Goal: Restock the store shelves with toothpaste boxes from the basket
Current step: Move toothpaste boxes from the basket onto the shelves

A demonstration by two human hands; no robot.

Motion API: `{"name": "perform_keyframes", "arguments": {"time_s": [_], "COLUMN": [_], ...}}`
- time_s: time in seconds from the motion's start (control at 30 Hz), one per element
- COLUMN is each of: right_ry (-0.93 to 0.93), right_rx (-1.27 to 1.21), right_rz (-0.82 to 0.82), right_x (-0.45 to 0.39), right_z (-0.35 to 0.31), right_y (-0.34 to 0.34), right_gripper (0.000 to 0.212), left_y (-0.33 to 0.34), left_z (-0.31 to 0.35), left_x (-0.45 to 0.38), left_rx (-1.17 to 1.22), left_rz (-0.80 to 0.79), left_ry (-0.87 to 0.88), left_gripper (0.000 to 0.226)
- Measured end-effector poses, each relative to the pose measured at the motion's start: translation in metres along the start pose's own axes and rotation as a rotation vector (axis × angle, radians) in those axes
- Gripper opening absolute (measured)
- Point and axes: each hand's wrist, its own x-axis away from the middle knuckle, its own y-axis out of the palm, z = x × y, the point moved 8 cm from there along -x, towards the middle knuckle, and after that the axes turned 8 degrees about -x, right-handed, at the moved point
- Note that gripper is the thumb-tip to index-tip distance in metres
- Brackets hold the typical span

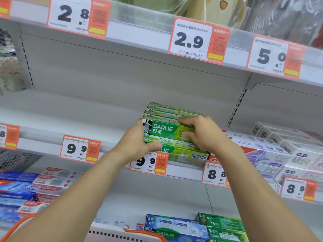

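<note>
— Now, what are my hands doing?

— Your left hand [138, 137] grips the left end of the green boxes [172, 127], thumb curled under. Your right hand [201, 132] holds the front, fingers curled over the top box. The stack sits on the middle shelf [70, 110], right at its front edge.

— How do I do this well?

— I think you should push both hands together, slow and even, so the boxes slide back straight and do not tip.

— Is there room?

— Yes. Lots of bare shelf lies to the left and behind. On the right, white boxes [279, 145] sit near, so keep off them. More boxes wait in the basket [125, 232] below.
</note>
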Motion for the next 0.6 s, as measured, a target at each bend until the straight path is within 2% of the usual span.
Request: {"name": "perform_keyframes", "arguments": {"time_s": [0.13,0.23,0.3,0.37,0.47,0.6], "right_ry": [-0.030,-0.152,-0.243,-0.300,-0.317,-0.302], "right_rx": [0.041,-0.032,-0.178,-0.302,-0.440,-0.479], "right_rz": [0.061,0.215,0.216,0.136,-0.057,-0.375], "right_x": [0.001,0.006,0.012,0.018,0.024,0.047], "right_z": [-0.006,-0.032,-0.063,-0.094,-0.128,-0.160], "right_y": [-0.007,-0.023,-0.022,-0.005,0.049,0.147], "right_gripper": [0.058,0.041,0.021,0.005,0.003,0.005], "left_y": [-0.003,-0.023,-0.048,-0.070,-0.079,-0.048], "left_z": [0.007,0.009,0.010,0.004,-0.028,-0.138], "left_x": [0.013,0.039,0.064,0.088,0.119,0.176], "left_rx": [-0.027,-0.031,-0.033,-0.046,-0.072,-0.233], "left_rz": [0.059,0.266,0.437,0.520,0.410,0.074], "left_ry": [0.032,0.054,0.106,0.120,0.056,-0.174], "left_gripper": [0.070,0.075,0.050,0.022,0.002,0.010]}}
